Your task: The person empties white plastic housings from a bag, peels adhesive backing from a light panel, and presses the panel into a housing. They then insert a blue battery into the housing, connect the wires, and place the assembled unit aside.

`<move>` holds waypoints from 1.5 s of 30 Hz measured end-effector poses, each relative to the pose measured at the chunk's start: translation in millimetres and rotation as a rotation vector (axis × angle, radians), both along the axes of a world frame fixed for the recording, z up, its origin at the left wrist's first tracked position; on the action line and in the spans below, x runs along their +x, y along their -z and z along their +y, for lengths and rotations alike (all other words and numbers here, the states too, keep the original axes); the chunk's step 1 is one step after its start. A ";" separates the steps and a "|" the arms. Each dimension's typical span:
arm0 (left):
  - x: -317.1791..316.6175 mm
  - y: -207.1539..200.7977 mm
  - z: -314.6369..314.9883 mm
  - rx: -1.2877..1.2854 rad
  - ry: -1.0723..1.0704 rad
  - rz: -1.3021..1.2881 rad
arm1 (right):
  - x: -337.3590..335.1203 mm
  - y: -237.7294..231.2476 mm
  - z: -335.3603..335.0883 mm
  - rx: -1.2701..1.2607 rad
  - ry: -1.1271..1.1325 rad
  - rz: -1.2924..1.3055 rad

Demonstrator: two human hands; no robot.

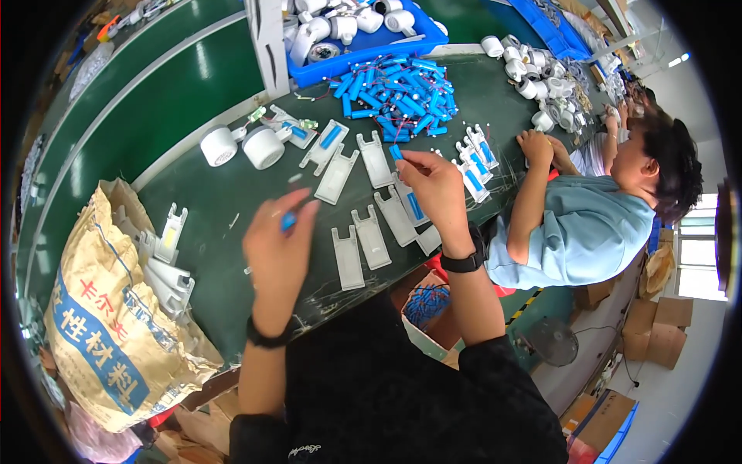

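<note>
My left hand [280,243], smeared by motion, is raised over the near left of the table with a blue battery cell [288,221] between its fingers. My right hand [433,185] pinches another blue battery cell [396,152] at its fingertips, just below a large heap of blue cells [402,93] with thin red wires. Around and between my hands lie several flat white plastic housings [336,175], each with two prongs at one end. One housing [331,138] toward the back has a blue cell in it, and another [413,203], partly behind my right hand, does too.
White cup-shaped parts [263,147] stand at the back left. A blue bin [363,48] of similar parts sits behind the heap. An open paper sack [116,309] holds housings at the left. Filled housings [475,166] lie to the right, beside a seated co-worker [580,224].
</note>
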State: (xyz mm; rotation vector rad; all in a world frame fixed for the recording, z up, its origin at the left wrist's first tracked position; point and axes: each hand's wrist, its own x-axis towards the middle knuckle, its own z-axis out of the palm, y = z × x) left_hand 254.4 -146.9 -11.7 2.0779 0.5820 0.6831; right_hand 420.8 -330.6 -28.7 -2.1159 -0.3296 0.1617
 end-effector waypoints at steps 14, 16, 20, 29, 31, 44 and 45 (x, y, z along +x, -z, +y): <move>-133.7 90.4 13.6 -0.559 -0.610 -0.142 | -17.9 36.6 44.7 -0.497 -0.020 -0.512; -130.4 81.7 8.7 -0.408 -0.556 -0.139 | -16.5 31.2 48.2 -0.541 -0.039 -0.518; -135.8 83.9 12.7 -0.446 -0.532 -0.182 | -15.5 36.3 52.8 -0.687 -0.083 -0.645; -117.3 12.7 5.7 -1.430 0.115 -0.558 | -41.5 -13.3 23.0 -0.442 -0.025 -0.689; -108.7 -4.0 -1.1 -1.502 0.178 -0.570 | -85.6 -47.1 27.2 -0.206 -0.182 -0.487; -81.1 -7.1 -28.7 -1.316 0.218 -0.434 | -168.2 -43.9 40.9 0.182 -0.398 -0.219; -79.8 -10.4 -26.2 -1.195 0.274 -0.329 | -161.8 -43.4 37.9 0.189 -0.435 -0.139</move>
